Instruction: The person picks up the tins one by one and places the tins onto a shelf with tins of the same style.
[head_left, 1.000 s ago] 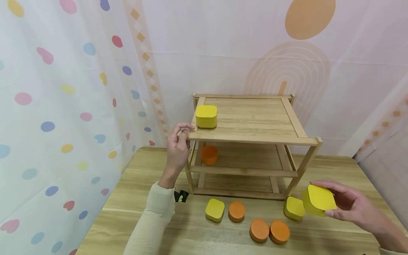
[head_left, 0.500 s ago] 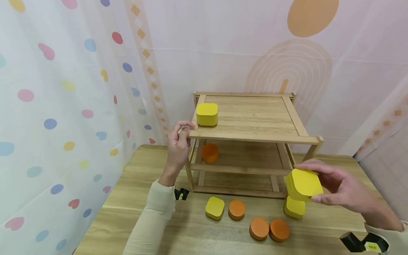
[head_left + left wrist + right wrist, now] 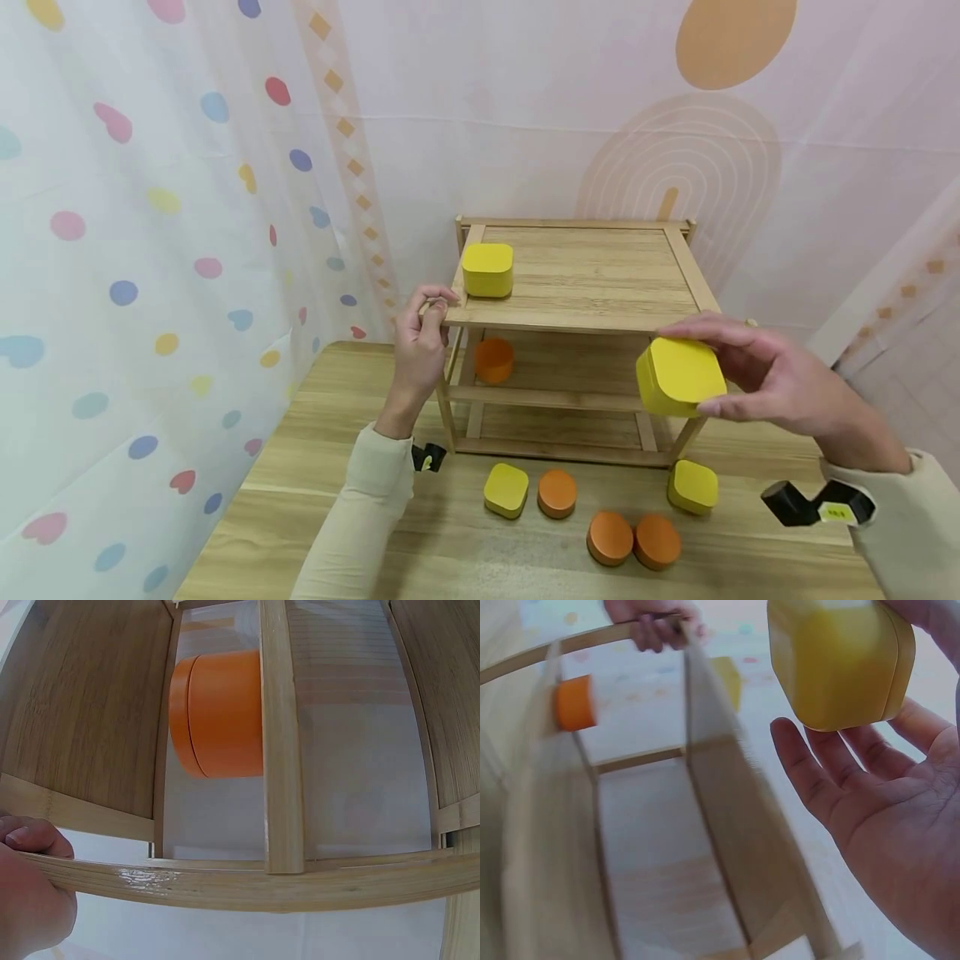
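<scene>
My right hand (image 3: pixel 787 387) pinches a yellow rounded-square box (image 3: pixel 681 377) between thumb and fingers, in the air before the right front corner of a wooden shelf rack (image 3: pixel 600 279). In the right wrist view this lidded yellow box (image 3: pixel 840 664) is tilted, with some fingers extended beneath it. My left hand (image 3: pixel 422 350) grips the rack's front left corner; the left wrist view shows its fingers (image 3: pixel 34 836) curled on the wooden frame. Near that hand, another yellow box (image 3: pixel 487 271) stands on the top board. An orange round box (image 3: pixel 493 361) sits on the middle shelf, at the left.
Before the rack, on the wooden table (image 3: pixel 300 467), lie a yellow box (image 3: pixel 506 490), an orange round box (image 3: pixel 557 493), two side-by-side orange round boxes (image 3: pixel 610 538) and, at the right, another yellow box (image 3: pixel 693 487). A patterned curtain (image 3: pixel 525 100) hangs behind.
My right hand has lifted the yellow box up and to the left, from beside the yellow box on the table to near top-board height. My left hand keeps its grip on the rack.
</scene>
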`<state>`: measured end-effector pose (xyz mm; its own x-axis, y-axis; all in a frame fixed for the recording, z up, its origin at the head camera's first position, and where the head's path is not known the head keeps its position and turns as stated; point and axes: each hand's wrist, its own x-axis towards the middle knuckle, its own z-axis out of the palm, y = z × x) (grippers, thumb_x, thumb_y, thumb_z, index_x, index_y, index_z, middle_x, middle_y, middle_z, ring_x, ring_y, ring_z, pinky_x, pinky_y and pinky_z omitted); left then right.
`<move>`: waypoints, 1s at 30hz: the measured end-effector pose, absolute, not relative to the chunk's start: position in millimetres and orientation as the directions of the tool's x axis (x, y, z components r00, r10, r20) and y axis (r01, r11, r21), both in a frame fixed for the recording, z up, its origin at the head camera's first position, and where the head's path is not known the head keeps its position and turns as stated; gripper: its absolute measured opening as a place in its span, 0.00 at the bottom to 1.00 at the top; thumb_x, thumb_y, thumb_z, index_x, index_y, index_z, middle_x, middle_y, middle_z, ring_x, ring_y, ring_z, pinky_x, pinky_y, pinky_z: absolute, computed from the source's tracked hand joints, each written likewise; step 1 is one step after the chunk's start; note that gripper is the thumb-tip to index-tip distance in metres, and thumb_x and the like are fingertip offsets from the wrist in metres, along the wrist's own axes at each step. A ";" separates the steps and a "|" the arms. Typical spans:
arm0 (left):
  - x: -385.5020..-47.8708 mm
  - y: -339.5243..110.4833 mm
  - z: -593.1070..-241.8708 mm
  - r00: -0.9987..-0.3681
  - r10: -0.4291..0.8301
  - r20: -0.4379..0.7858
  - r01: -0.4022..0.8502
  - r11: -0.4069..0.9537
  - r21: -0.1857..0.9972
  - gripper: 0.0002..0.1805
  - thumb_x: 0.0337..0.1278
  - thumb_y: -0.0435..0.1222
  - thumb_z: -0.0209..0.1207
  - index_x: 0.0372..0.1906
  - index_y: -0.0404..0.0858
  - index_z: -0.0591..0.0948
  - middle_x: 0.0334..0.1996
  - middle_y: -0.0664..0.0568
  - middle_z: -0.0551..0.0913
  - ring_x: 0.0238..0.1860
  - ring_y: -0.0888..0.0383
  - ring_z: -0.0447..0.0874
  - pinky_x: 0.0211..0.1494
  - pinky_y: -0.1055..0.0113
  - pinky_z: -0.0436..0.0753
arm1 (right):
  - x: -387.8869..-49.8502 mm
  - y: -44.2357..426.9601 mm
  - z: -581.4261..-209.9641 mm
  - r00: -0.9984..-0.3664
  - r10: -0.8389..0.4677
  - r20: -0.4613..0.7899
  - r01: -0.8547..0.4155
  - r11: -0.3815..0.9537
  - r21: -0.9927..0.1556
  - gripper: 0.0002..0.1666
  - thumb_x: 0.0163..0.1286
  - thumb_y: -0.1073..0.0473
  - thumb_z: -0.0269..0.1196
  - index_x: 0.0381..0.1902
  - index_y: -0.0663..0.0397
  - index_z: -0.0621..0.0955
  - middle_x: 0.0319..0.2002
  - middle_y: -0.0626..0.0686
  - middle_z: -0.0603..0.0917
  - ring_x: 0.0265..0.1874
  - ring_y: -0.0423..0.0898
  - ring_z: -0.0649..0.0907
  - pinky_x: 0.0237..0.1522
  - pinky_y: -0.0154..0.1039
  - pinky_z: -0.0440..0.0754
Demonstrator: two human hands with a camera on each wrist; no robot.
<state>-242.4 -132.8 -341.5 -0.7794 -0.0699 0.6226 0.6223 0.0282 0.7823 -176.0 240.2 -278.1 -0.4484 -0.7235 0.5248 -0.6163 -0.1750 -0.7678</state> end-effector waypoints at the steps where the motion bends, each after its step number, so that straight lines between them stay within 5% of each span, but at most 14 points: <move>1: -242.4 -132.6 -341.6 -0.780 -0.071 0.622 0.622 0.029 0.782 0.14 0.71 0.33 0.39 0.42 0.29 0.75 0.10 0.57 0.60 0.11 0.63 0.54 0.16 0.71 0.57 | -178.0 238.9 -273.8 -0.457 -0.725 0.515 -0.607 -0.170 -0.777 0.45 0.51 0.90 0.57 0.69 0.79 0.61 0.65 0.59 0.71 0.46 0.44 0.79 0.45 0.32 0.82; 8: -242.8 -132.9 -341.9 -0.777 -0.067 0.626 0.625 0.033 0.780 0.15 0.72 0.32 0.39 0.41 0.29 0.75 0.10 0.56 0.60 0.11 0.62 0.53 0.15 0.70 0.56 | -193.2 223.8 -253.6 -0.524 -0.683 0.508 -0.573 -0.159 -0.804 0.42 0.55 0.89 0.56 0.70 0.71 0.65 0.58 0.57 0.76 0.48 0.46 0.80 0.47 0.33 0.82; 20: -244.3 -134.3 -343.6 -0.783 -0.074 0.618 0.617 0.043 0.786 0.14 0.72 0.32 0.39 0.41 0.30 0.76 0.10 0.55 0.61 0.11 0.62 0.54 0.15 0.71 0.57 | -218.6 193.9 -240.3 -0.739 -0.557 0.379 -0.489 0.057 -0.870 0.34 0.63 0.77 0.62 0.68 0.59 0.72 0.54 0.56 0.76 0.46 0.46 0.79 0.46 0.30 0.81; 30: -245.0 -135.7 -343.7 -0.778 -0.073 0.624 0.621 0.055 0.782 0.14 0.72 0.33 0.40 0.41 0.30 0.75 0.10 0.56 0.61 0.11 0.62 0.55 0.15 0.70 0.57 | -243.1 173.5 -240.9 -0.799 -0.507 0.324 -0.469 0.188 -0.863 0.33 0.63 0.69 0.67 0.66 0.56 0.74 0.54 0.55 0.76 0.46 0.47 0.80 0.46 0.31 0.81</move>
<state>-245.0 -135.7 -343.7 -0.7783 -0.0726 0.6237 0.6213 0.0549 0.7817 -243.1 173.5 -240.9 -0.7988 -0.5070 0.3239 -0.4692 0.1881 -0.8628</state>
